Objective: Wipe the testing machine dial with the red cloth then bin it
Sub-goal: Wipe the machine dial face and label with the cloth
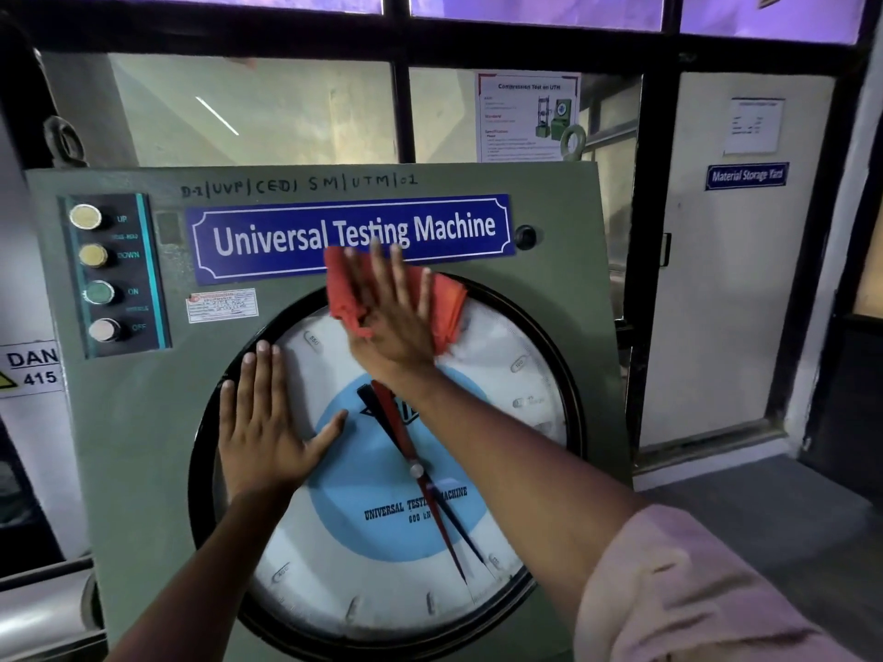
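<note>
blue nameplate (351, 237): "Universal Testing Machine". dial (415, 508): "UNIVERSAL TESTING MACHINE 600 kN". button panel (114, 274): UP, DOWN, ON, OFF. door sign (746, 175): "Material Storage Yard".

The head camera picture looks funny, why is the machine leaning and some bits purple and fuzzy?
In the head view, the wide-angle lens bends straight edges, so the green machine panel looks tilted; the top window panes glow purple from colour cast; the wall poster is too blurred to read; the right hand on the red cloth looks slightly soft.

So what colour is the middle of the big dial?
Light blue, a round patch in the middle of the white dial, with dark lettering. The head view shows it.
</note>
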### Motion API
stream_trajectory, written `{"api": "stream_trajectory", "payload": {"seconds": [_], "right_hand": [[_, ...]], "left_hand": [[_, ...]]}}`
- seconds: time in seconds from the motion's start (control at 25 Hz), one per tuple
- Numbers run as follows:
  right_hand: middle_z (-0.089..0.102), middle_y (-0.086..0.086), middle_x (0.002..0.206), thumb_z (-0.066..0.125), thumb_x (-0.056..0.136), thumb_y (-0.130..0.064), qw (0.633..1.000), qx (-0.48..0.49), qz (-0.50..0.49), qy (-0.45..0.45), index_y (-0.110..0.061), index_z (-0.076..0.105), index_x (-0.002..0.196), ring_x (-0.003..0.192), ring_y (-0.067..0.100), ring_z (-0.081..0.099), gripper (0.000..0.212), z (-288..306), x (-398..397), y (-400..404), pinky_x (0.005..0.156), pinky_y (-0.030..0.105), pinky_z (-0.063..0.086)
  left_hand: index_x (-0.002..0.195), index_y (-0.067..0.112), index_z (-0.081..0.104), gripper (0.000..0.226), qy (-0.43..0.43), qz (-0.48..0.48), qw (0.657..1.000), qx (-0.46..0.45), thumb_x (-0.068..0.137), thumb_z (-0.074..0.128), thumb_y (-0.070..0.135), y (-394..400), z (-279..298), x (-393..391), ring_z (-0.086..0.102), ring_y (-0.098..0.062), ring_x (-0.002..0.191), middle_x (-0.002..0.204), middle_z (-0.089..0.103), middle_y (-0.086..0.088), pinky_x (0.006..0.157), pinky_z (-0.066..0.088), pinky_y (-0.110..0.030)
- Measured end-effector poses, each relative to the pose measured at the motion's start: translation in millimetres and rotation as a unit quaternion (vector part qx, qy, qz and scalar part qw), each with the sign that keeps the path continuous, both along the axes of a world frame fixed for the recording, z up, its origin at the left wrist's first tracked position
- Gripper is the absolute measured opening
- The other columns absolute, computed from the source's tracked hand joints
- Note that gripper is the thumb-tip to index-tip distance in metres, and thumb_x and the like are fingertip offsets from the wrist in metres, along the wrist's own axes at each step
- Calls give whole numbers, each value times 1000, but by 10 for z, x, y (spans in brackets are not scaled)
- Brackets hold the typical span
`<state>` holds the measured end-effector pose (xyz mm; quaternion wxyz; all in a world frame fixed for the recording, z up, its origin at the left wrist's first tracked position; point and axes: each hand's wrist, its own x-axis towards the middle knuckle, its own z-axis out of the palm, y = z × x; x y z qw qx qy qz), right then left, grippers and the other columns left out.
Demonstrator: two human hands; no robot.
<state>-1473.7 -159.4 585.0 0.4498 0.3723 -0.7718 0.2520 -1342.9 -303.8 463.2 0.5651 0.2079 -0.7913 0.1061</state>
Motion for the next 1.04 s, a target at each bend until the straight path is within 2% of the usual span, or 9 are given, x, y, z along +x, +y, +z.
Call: {"api": "stream_trajectory", "payload": {"seconds": [0.16,0.24,0.36,0.48,0.56,0.76,0.92,0.96,1.04], "right_hand": [[10,-2,181,51,95,-55,994,49,31,88,-32,8,171,167,20,4,90,-71,66,-59,131,61,5],[11,-2,181,53,99,-52,994,53,20,93,-29,11,171,167,20,5,86,-94,-86,147,132,60,5],[6,0,181,53,104,-45,1000,12,-5,20,-27,7,172,167,23,2,84,-272,-307,479,133,58,-4],[8,2,181,51,106,-43,997,-53,-45,-31,-23,12,172,167,25,6,79,-645,-438,819,133,59,5],[5,1,180,51,105,-44,990,-97,-61,-82,-21,8,171,167,24,5,83,-963,-480,1034,133,58,6],[7,9,178,27,104,-50,956,-159,-121,-213,-15,2,166,165,30,6,76,-1685,-328,1371,131,62,12],[3,9,180,37,109,-46,922,-205,-157,-290,-20,-6,165,167,29,3,74,-1425,-286,1221,130,63,12],[-1,7,180,36,108,-47,920,-206,-160,-292,-23,-7,165,167,28,0,76,-1241,-293,1126,130,63,10],[-5,6,181,32,103,-51,942,-180,-128,-251,-23,-3,170,167,26,-4,80,-882,-294,937,131,62,5]], "left_hand": [[175,14,9,118,0,-6,1000,-3,89,36,90,-26,-11,-4,10,-17,171,185,5,0,139,6,-41],[176,15,8,119,0,-6,1000,1,89,36,90,-18,-14,-5,9,-17,171,185,4,0,139,5,-41],[176,16,5,119,-8,-4,1000,8,88,37,90,7,3,22,6,-17,171,185,1,1,139,3,-40],[176,17,2,119,-23,-10,1000,15,88,35,91,20,24,36,3,-16,171,184,-4,3,139,0,-40],[176,18,1,119,-26,-14,999,17,88,35,91,25,30,40,1,-16,171,184,-6,4,139,-1,-39],[176,17,2,119,-31,-13,999,20,89,36,90,31,26,53,0,-16,171,184,-6,3,139,-2,-39],[176,16,0,118,-39,-18,999,28,90,33,90,33,41,61,0,-16,171,184,-6,2,138,-4,-39],[176,16,0,118,-36,-15,999,26,90,34,90,26,41,70,0,-16,171,185,-5,1,138,-5,-39],[176,16,0,117,-42,-13,999,28,91,34,90,27,48,67,0,-16,171,185,-4,1,138,-6,-38]]}}
